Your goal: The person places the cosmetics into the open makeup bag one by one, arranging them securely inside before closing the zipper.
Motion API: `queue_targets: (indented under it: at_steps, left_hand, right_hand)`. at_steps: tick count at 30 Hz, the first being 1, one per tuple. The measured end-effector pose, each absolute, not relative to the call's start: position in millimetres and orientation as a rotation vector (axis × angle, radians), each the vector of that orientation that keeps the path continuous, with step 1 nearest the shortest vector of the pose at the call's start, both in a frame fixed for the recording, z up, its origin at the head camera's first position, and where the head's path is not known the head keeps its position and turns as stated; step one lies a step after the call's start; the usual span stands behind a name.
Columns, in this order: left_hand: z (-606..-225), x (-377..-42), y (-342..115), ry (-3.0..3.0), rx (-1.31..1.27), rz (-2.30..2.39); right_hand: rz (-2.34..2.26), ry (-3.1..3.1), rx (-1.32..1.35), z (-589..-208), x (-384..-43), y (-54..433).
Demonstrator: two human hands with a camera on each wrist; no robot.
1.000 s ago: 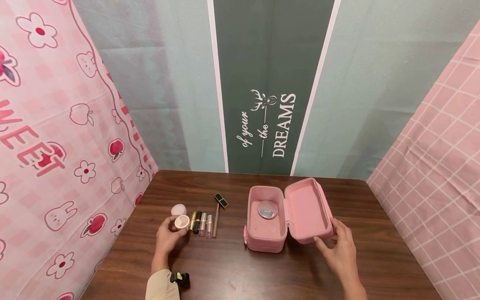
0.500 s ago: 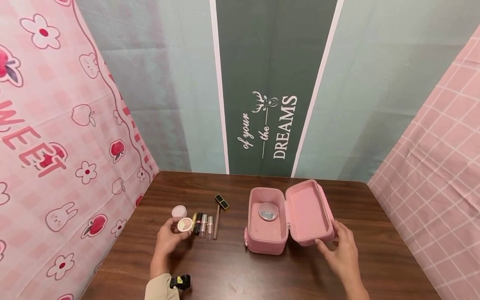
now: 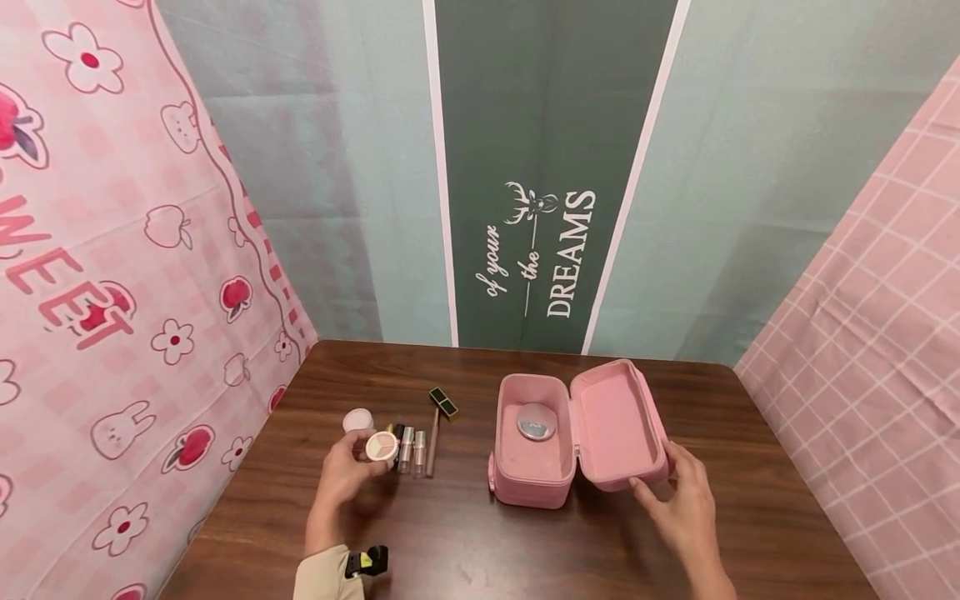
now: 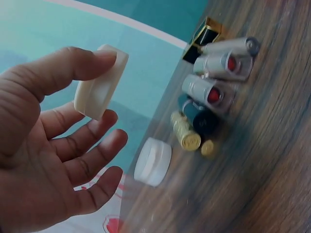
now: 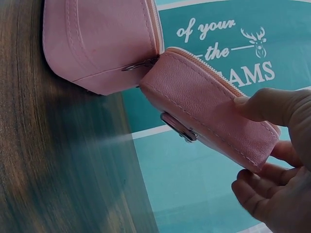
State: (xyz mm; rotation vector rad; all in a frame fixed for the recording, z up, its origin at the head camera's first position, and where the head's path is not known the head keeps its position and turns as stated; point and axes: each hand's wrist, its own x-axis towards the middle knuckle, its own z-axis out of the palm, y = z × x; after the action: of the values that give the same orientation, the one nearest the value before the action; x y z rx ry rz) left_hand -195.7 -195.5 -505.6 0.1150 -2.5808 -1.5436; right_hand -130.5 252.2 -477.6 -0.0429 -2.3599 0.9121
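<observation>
My left hand pinches a small round makeup compact between thumb and fingers, above the table. Its face shows three pale sections in the head view. In the left wrist view the compact is seen edge-on, the other fingers spread below it. My right hand grips the outer corner of the lid of a pink zippered cosmetic case, thumb on the rim and fingers underneath. The lid is swung out to the right. Inside the case lies a rounded pink-and-silver item.
Beside my left hand stand a round white jar and a row of lipsticks. A slim brown pencil-like stick and a black-and-gold box lie right of them. Fabric walls border the wooden table.
My left hand has shifted slightly right with the compact, which now covers part of the lipstick row's left end. The right hand and lid have stayed nearly still.
</observation>
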Motion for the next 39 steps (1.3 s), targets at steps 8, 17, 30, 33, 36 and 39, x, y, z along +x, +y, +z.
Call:
queue_targets:
  at_steps: [8, 17, 30, 33, 36, 39]
  left_hand:
    - [-499, -195, -174, -2.596, 0.086, -1.563]
    - [-495, -196, -152, -2.572, 0.002, -1.613]
    - [-486, -201, -119, -2.559, -0.160, -1.670]
    - [-483, -202, -111, -2.563, -0.190, -1.669]
    - [-480, -204, -104, -2.583, -0.205, -1.619]
    - [-476, -206, -99, -2.589, -0.209, -1.610]
  right_hand:
    - [0.902, -2.358, -0.052, -479, -131, 252]
    - [0.936, -2.379, -0.045, -476, -131, 253]
    - [0.940, -2.403, -0.053, -475, -130, 253]
    - [0.933, -2.409, -0.054, -475, -130, 253]
    - [0.927, -2.412, -0.063, -475, -130, 252]
    - [0.933, -2.401, -0.078, -475, -130, 252]
